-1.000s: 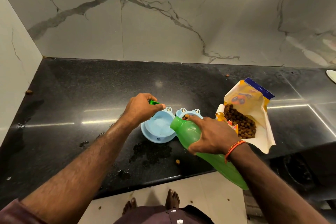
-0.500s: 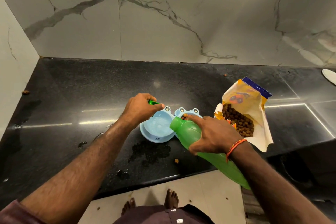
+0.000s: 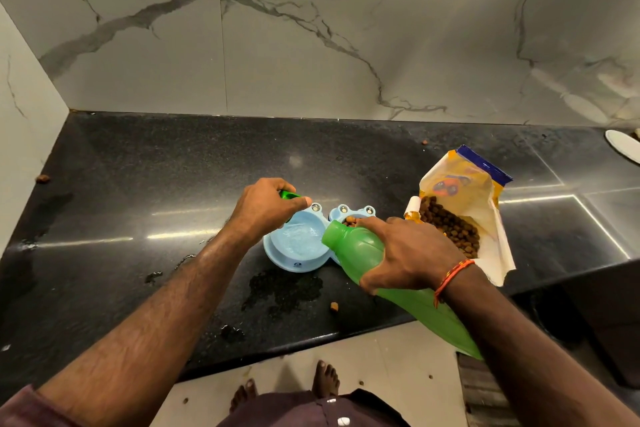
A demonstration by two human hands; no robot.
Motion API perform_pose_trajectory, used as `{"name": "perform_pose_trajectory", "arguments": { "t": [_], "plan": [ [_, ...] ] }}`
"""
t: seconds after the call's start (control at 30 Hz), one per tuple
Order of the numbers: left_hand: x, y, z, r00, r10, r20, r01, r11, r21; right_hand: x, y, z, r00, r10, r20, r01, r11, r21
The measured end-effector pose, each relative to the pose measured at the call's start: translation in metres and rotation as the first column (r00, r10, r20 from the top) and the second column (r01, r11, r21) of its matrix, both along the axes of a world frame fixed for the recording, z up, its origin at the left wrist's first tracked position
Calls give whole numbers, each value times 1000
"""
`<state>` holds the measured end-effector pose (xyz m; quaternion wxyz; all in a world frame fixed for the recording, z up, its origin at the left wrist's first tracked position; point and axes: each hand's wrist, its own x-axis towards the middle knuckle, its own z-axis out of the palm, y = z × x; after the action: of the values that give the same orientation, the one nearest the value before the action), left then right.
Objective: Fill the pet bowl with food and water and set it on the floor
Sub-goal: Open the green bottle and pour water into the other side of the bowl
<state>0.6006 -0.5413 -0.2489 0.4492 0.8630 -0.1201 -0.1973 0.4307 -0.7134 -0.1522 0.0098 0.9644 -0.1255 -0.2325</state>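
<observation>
— Moved since a second ago? Almost nothing; same tilt on green bottle (image 3: 367, 253), mouth over pet bowl (image 3: 298, 243).
— Hands?
— Right hand (image 3: 408, 256) wrapped around bottle. Left hand (image 3: 266, 208) curled on green cap (image 3: 289, 195).
— Bowl?
— On black counter (image 3: 173, 184), water in left cup, kibble in right, beside open food bag (image 3: 464, 204).

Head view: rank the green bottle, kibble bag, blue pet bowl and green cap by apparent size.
1. green bottle and kibble bag: alike, and the bottle sits nearer the camera, so unranked.
2. blue pet bowl.
3. green cap, mostly hidden in the left hand.
</observation>
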Motion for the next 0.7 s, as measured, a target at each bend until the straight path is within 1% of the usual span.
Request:
{"name": "perform_pose_trajectory", "arguments": {
  "t": [0.7],
  "plan": [
    [0, 6, 2, 1000, 15, -15, -16, 1000, -25, 6, -1, 20, 998, 3, -56, -4, 999, -33]
  ]
}}
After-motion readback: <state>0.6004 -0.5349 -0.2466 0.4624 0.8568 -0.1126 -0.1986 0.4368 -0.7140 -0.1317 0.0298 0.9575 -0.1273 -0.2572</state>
